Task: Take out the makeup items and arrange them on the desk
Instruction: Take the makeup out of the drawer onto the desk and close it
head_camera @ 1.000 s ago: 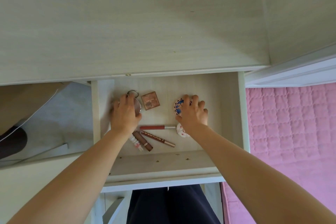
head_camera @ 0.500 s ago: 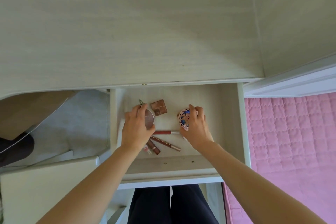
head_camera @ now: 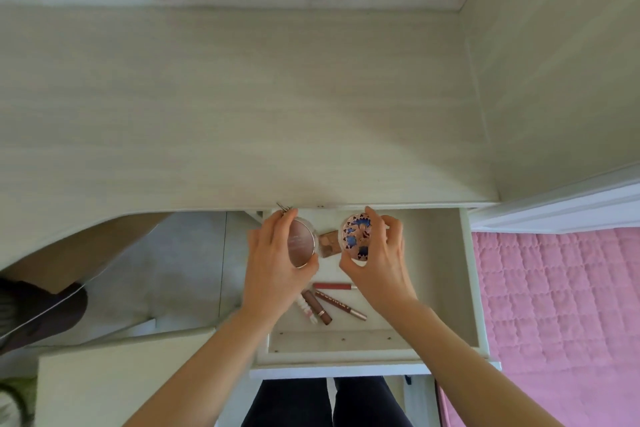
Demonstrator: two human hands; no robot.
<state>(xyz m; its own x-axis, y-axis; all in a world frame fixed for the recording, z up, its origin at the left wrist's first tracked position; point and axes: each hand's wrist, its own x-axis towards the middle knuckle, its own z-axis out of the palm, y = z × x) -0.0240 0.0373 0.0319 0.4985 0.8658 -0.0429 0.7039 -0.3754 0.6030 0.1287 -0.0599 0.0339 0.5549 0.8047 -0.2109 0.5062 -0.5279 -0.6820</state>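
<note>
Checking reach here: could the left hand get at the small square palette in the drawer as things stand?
Probably not yet: the left hand is shut on the round bronze compact. The square palette lies uncovered in the drawer beside it.

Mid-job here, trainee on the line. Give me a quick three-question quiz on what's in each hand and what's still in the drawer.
1. True or false: the left hand holds a round brown compact.
2. What does the right hand hold? A) a red pencil B) a round patterned compact C) nothing
3. Fill in: the desk has ___ makeup items on it so far.

Key
1. True; its grip wraps the compact's left edge.
2. B; the red pencil lies in the drawer with the square palette and the lip tubes.
3. No; nothing has been set down there yet.
</note>
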